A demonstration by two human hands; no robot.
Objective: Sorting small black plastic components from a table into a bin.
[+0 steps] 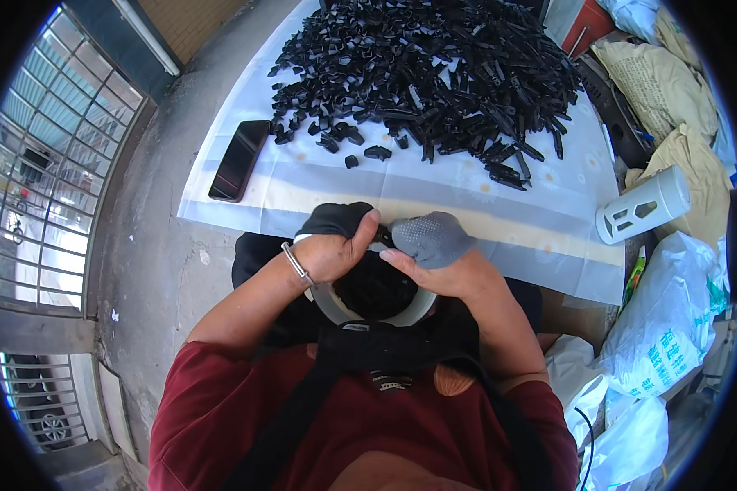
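My left hand [336,237], in a black partial glove with the thumb bare, and my right hand [434,245], in a grey dotted partial glove, meet in front of my body. Both are closed on a small black plastic piece [382,237] pinched between them; fingers cover most of it. Just below them, at my lap, is a white bucket [329,304] with black pieces [375,288] inside. Beyond my hands a large heap of black plastic parts [418,74] spreads over the table, short clip-like ones to the left and long narrow ones to the right.
A white patterned cloth [303,184] covers the table. On its left lies a dark phone [240,161]; at the right edge a white cylinder with cutouts [643,204] lies tilted. Plastic bags [659,319] and sacks [651,86] crowd the right side. A barred window [53,164] stands left.
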